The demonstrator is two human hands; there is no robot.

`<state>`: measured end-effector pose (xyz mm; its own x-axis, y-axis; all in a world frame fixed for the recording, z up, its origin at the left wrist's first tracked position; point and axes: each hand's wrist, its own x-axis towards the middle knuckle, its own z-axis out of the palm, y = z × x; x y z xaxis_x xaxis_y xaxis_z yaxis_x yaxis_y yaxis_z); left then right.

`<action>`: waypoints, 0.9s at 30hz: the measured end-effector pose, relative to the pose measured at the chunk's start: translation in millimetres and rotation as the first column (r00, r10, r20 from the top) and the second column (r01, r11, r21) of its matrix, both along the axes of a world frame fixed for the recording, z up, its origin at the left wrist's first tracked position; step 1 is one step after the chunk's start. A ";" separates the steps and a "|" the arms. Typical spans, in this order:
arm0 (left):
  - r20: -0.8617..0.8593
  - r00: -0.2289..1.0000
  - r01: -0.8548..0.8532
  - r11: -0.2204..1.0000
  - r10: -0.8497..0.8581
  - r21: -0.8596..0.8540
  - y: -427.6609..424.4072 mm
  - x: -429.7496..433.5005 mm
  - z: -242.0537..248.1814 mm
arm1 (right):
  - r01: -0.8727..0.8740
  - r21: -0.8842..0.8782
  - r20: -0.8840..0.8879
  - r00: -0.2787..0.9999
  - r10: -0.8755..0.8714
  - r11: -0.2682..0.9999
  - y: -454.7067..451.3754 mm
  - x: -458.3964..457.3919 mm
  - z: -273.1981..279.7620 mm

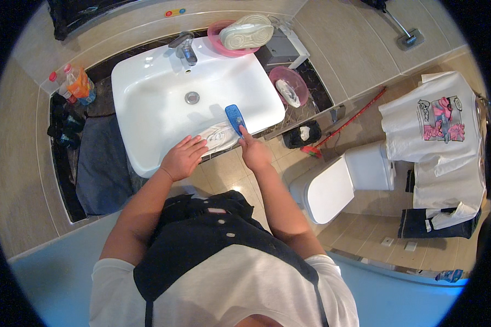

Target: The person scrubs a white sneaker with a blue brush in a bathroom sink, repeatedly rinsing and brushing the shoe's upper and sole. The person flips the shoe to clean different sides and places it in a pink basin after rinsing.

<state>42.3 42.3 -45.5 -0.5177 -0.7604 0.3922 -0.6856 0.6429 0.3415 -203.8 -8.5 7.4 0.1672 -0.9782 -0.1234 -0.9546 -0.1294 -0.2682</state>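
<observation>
A white shoe, seemingly canvas [219, 137], lies along the near rim of the white washbasin [155, 94]. The flat fingers of my left hand [185, 156] rest on its left end and press it against the rim. In my right hand [253, 150] is the handle of a blue brush [234, 117], held over the right end of the shoe; its bristles are hidden underneath. Behind them are the metal drain [192, 97] and the chrome faucet [185, 48], from which no water is seen running.
A pink basin [216, 30] with a pale-soled shoe [246, 32] sits at the back right. Another pink bowl [302, 83] holds a white item [287, 93]. Plastic bottles [80, 85] and a dark grey cloth [103, 163] lie left. A toilet [330, 190] stands right.
</observation>
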 end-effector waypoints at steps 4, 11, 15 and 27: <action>-0.008 1.000 -0.003 1.000 0.003 0.012 0.3 0.2 0.7 | -0.019 0.012 -0.049 0.999 0.020 1.000 9.1 10.7 1.5; 0.017 1.000 -0.009 1.000 0.009 -0.007 2.3 -2.6 0.9 | -0.156 0.011 0.021 0.988 0.155 0.988 30.9 30.6 -6.5; 0.004 1.000 -0.004 1.000 0.004 -0.009 3.3 -2.2 1.0 | -0.057 -0.046 0.065 0.996 0.060 0.997 10.3 2.1 -12.4; 0.025 1.000 -0.001 1.000 0.001 0.000 -0.5 -3.2 1.3 | -0.213 0.022 0.089 0.974 0.210 0.977 40.2 28.5 2.4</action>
<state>39.1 41.7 -44.2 -0.5263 -0.7610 0.3793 -0.6945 0.6421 0.3245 -175.3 31.7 9.8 0.3810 -0.9154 -0.1297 -0.8798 -0.3158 -0.3553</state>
